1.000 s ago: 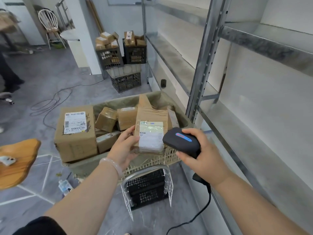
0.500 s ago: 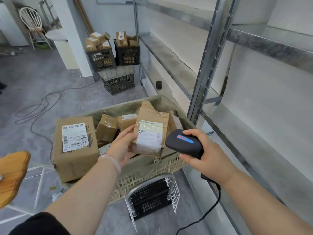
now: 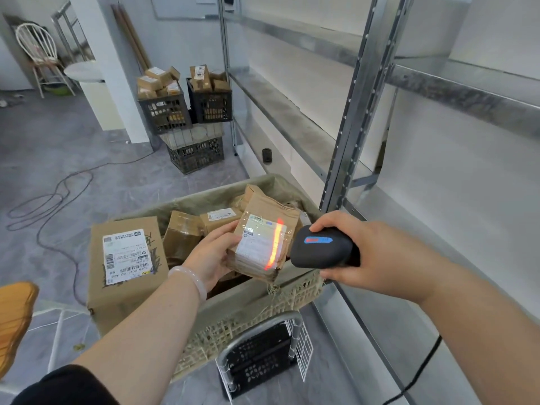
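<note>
Parcel in brown paper sits tilted in the left hand, just above the near edge of the basket, towards its right corner. The fingers curl under the parcel's left side, and the thumb presses on its upper left edge. A white label faces up, crossed by a red scan line. Just right of the parcel, the right hand grips a black scanner, fingers wrapped round it and its head aimed at the label. A large box stands at the basket's left edge, with smaller packages behind the parcel. Beside the basket's right edge rises a metal rack. Farther off, stacked black crates hold more packages, and a cable trails across the floor.
</note>
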The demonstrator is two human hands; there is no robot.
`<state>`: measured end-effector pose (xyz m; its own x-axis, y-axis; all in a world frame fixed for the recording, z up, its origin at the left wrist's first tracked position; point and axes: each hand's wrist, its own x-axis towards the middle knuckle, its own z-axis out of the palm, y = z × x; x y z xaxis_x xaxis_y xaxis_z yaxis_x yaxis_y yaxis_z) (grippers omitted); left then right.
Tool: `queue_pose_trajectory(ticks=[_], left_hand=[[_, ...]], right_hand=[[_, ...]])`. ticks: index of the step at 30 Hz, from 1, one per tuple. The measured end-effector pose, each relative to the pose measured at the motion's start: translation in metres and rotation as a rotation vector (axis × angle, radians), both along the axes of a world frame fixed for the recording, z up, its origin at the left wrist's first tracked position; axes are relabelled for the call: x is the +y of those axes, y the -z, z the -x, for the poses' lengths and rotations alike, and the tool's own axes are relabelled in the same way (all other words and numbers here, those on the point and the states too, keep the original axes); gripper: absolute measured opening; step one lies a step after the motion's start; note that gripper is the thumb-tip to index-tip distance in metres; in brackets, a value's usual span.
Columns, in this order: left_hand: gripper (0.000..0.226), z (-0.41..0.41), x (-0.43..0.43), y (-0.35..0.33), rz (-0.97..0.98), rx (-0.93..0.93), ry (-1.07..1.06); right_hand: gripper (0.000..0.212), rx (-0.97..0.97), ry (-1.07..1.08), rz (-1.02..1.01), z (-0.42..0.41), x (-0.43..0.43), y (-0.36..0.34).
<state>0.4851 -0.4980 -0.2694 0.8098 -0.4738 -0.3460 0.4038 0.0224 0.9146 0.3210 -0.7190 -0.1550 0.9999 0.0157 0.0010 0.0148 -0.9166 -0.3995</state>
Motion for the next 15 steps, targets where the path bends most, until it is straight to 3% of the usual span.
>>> queue_pose_trajectory(ticks=[15], left_hand=[[0.038, -0.001, -0.005, -0.001, 0.011, -0.003, 0.002]], right_hand=[[0.054, 0.047, 0.028, 0.040, 0.020, 0.007, -0.036]])
